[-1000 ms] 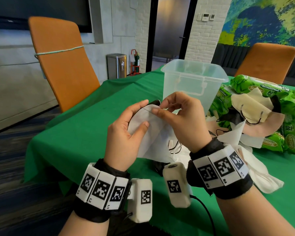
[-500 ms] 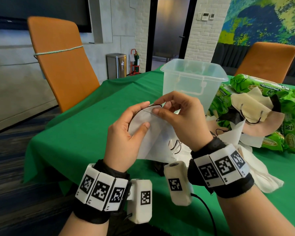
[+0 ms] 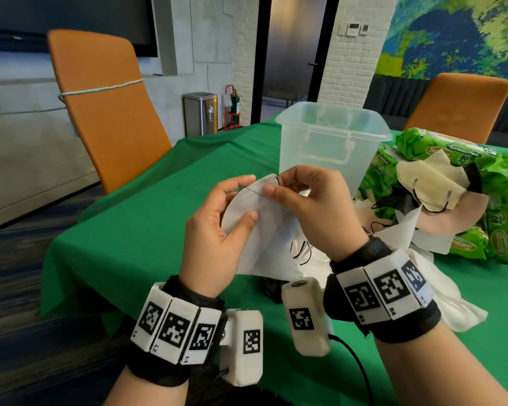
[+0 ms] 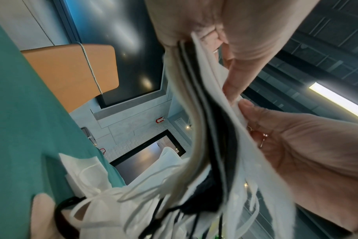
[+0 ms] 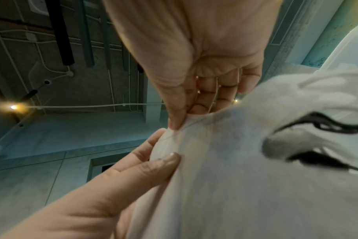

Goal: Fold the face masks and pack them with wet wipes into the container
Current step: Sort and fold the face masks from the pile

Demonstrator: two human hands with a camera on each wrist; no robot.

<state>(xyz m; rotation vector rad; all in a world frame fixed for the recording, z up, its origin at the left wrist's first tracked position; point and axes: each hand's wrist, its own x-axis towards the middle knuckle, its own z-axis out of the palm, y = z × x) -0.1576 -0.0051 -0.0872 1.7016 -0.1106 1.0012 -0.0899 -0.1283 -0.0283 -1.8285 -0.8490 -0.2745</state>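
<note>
Now both hands hold one white mask in the air above the counter, in front of the container. The left hand has a grasping grip, thumb pressed on the near face and fingers curled behind. The right hand pinches the top edge at about 12 o'clock on the mask, thumb against forefinger. Compared with a second ago, that pinch has crept a little along the top edge and the mask's two halves lie closer together, so the fold looks nearly closed; I judge the crease is being lined up rather than finished. In the left wrist view several layers and dark straps hang below the pinch, so more than one mask may be in the bundle; I cannot tell for sure.

The clear container stands open at 12 o'clock from the hands, apparently empty, so packing has not begun. At 3 o'clock lie the green packs of wet wipes, with a beige mask and other loose masks on and beside them, still unfolded.
</note>
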